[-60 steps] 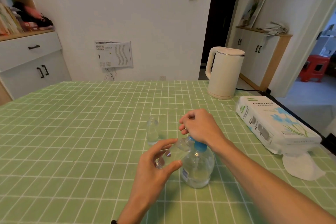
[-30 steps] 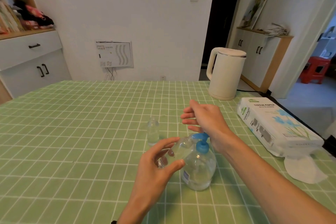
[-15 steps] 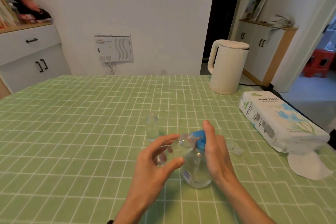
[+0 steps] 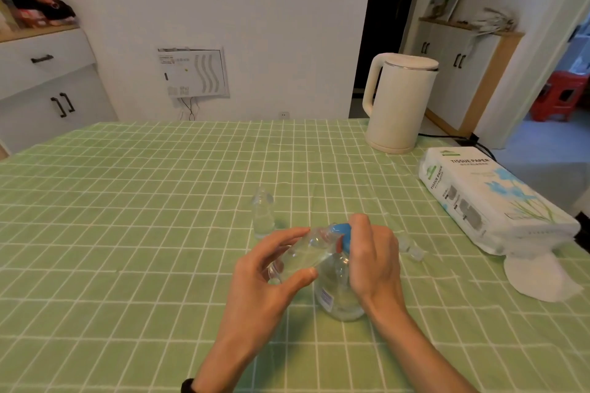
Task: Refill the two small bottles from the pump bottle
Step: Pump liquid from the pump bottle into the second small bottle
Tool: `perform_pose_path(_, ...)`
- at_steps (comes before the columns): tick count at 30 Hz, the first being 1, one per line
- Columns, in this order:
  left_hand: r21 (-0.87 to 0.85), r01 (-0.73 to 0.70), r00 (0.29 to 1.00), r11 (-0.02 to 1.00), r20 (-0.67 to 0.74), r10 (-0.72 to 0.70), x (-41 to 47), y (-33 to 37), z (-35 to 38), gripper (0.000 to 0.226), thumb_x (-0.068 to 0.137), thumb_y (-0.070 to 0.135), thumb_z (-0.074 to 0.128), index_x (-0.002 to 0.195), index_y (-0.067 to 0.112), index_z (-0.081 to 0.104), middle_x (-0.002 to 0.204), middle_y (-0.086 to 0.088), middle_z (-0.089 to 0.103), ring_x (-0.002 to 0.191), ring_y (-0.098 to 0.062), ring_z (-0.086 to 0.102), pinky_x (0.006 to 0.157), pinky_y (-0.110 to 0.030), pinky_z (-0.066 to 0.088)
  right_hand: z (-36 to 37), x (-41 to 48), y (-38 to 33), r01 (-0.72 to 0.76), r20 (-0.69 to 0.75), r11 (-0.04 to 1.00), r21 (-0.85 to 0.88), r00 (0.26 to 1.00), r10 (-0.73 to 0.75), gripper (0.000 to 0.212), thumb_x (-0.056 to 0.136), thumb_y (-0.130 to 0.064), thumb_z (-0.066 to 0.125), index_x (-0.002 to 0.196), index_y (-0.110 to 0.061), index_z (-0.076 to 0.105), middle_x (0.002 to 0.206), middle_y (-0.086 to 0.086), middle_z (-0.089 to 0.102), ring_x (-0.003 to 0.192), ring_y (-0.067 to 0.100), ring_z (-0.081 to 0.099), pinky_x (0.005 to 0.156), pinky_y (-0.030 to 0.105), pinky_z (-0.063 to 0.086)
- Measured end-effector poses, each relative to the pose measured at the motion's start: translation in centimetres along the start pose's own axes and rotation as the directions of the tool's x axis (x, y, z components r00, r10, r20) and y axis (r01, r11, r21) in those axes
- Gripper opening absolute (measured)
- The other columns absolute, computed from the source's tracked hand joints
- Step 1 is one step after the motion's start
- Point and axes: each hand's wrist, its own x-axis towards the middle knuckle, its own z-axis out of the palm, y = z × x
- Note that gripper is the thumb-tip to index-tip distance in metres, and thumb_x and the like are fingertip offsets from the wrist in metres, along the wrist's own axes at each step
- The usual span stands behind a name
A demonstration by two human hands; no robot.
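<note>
- The left hand (image 4: pixel 268 284) has its grip closed around a small bottle (image 4: pixel 303 254): thumb on the near side, fingers curled over the far side.
- This clear small bottle is held off the table and tilted, its base low towards the left and its mouth raised towards the blue pump head (image 4: pixel 341 234).
- The mouth sits right at the pump head. Whether the two touch cannot be told.
- The right hand (image 4: pixel 373 260) lies over the pump head with its back to the camera. Its fingers (image 4: pixel 359 223) are fairly straight and laid on top of the blue part. The thumb is hidden, so this grip is loose and open as far as can be seen.
- The pump bottle (image 4: pixel 338 300) stands upright on the table (image 4: pixel 127 233), below and between both hands, with clear liquid inside.
- A second small bottle (image 4: pixel 263 217) stands upright just beyond the left hand, apart from it.
- A small clear piece (image 4: pixel 412 249) lies on the table just right of the right hand. What it is cannot be told.
- Farther right are a pack of tissue paper (image 4: pixel 491 198) and a white sheet (image 4: pixel 539 274) beside it.
- A cream kettle (image 4: pixel 399 102) stands at the far right edge of the table.
- A dark band (image 4: pixel 188 386) sits on the left wrist.
</note>
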Motion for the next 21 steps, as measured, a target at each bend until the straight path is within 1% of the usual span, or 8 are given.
perform_pose_path(3,-0.027,0.006,1.000,1.000,-0.007,-0.007,-0.08,0.35,0.02,0.050,0.074,0.019,0.086,0.117,0.044,0.076,0.120,0.017,0.079,0.114,-0.011,0.074,0.101,-0.056,0.058,0.05,-0.10,-0.04,-0.050,0.007,0.999,-0.011,0.999,0.051,0.065,0.087,-0.064,0.024,0.039,-0.031,0.052,0.037,-0.016,0.043,0.041,0.007,0.041,0.060,0.034,0.035)
perform_pose_path(6,-0.043,0.008,1.000,0.999,-0.012,-0.009,-0.17,0.50,-0.22,0.051,0.074,0.019,0.086,0.117,0.045,0.076,0.120,0.016,0.079,0.114,-0.013,0.074,0.100,-0.058,0.058,0.18,-0.09,-0.14,-0.069,0.000,0.997,-0.023,0.998,0.069,0.075,0.090,-0.073,0.020,0.036,-0.032,0.053,0.035,-0.019,0.042,0.037,0.004,0.042,0.061,0.033,0.034)
perform_pose_path(8,-0.045,0.008,1.000,0.999,-0.016,-0.009,-0.22,0.46,-0.46,0.051,0.075,0.019,0.086,0.117,0.045,0.076,0.120,0.016,0.079,0.112,-0.013,0.075,0.099,-0.059,0.058,0.30,-0.06,-0.12,-0.058,0.002,0.998,-0.016,0.998,0.058,0.076,0.092,-0.072,0.020,0.035,-0.034,0.054,0.035,-0.020,0.042,0.036,0.002,0.042,0.061,0.032,0.033)
perform_pose_path(10,-0.046,0.007,1.000,0.999,-0.020,-0.008,-0.25,0.36,-0.57,0.050,0.075,0.019,0.086,0.117,0.044,0.076,0.120,0.016,0.079,0.111,-0.012,0.075,0.098,-0.060,0.058,0.31,-0.05,0.02,-0.057,-0.006,0.998,-0.005,0.998,0.057,0.074,0.091,-0.071,0.021,0.037,-0.036,0.056,0.038,-0.019,0.047,0.038,0.002,0.045,0.061,0.032,0.035)
perform_pose_path(13,-0.046,0.006,1.000,0.999,-0.020,-0.007,-0.17,0.28,-0.54,0.051,0.075,0.019,0.086,0.118,0.043,0.076,0.120,0.015,0.080,0.112,-0.014,0.075,0.098,-0.060,0.058,0.23,0.07,0.29,-0.060,-0.015,0.998,0.007,0.998,0.060,0.066,0.087,-0.066,0.024,0.044,-0.032,0.060,0.051,-0.017,0.063,0.047,0.005,0.052,0.064,0.034,0.040)
perform_pose_path(14,-0.042,0.005,1.000,0.999,-0.017,-0.006,-0.12,0.23,-0.49,0.051,0.075,0.019,0.086,0.119,0.043,0.076,0.120,0.015,0.080,0.112,-0.015,0.075,0.099,-0.059,0.058,0.19,0.13,0.34,-0.054,-0.017,0.998,0.009,0.998,0.054,0.062,0.086,-0.063,0.025,0.046,-0.031,0.060,0.053,-0.017,0.065,0.050,0.005,0.054,0.064,0.035,0.041)
perform_pose_path(18,-0.032,0.005,1.000,0.999,-0.013,-0.006,-0.11,-0.16,-0.39,0.051,0.074,0.020,0.087,0.118,0.045,0.076,0.120,0.014,0.080,0.111,-0.019,0.076,0.099,-0.057,0.059,0.11,0.28,0.32,0.001,-0.015,1.000,-0.008,1.000,-0.001,0.051,0.085,-0.047,0.030,0.047,-0.033,0.060,0.047,-0.017,0.059,0.049,0.005,0.052,0.060,0.035,0.037)
perform_pose_path(21,-0.029,0.003,1.000,1.000,-0.008,-0.003,-0.13,-0.30,-0.42,0.051,0.075,0.020,0.086,0.118,0.046,0.076,0.120,0.015,0.080,0.112,-0.015,0.076,0.099,-0.055,0.060,0.12,0.31,0.40,0.007,-0.016,1.000,-0.015,1.000,-0.008,0.051,0.087,-0.041,0.031,0.046,-0.035,0.060,0.048,-0.019,0.060,0.050,0.004,0.053,0.060,0.034,0.036)
